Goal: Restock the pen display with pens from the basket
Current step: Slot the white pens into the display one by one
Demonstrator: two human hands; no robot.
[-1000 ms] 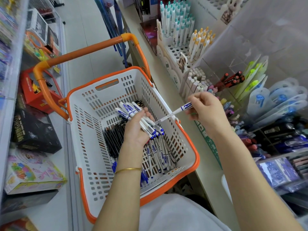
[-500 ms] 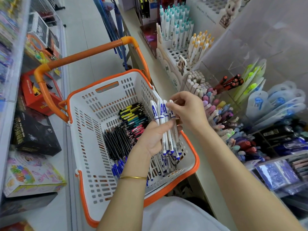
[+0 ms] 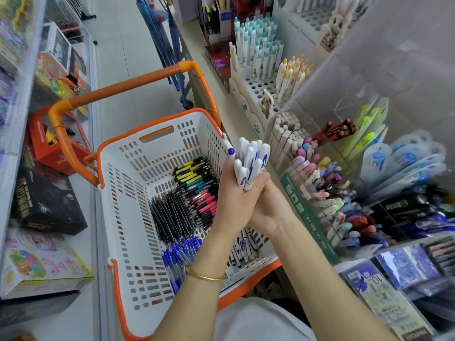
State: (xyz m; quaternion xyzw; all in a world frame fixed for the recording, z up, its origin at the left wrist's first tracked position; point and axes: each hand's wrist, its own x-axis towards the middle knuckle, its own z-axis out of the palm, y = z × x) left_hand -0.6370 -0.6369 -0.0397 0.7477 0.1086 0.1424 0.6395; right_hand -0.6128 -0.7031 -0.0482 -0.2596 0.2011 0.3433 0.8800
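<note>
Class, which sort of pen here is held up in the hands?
The white pens with blue print: left hand and right hand grip that bundle upright; black pens, pink pens and clear blue pens lie in the white plastic basket.

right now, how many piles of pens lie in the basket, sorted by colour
black-yellow pens: 1
black-teal pens: 1
black-pink pens: 1
plain black pens: 1
blue pens: 1
white pens: 1
total: 6 piles in the basket; single pens overlap too much to count. The left hand and right hand grip another white bundle.
</note>
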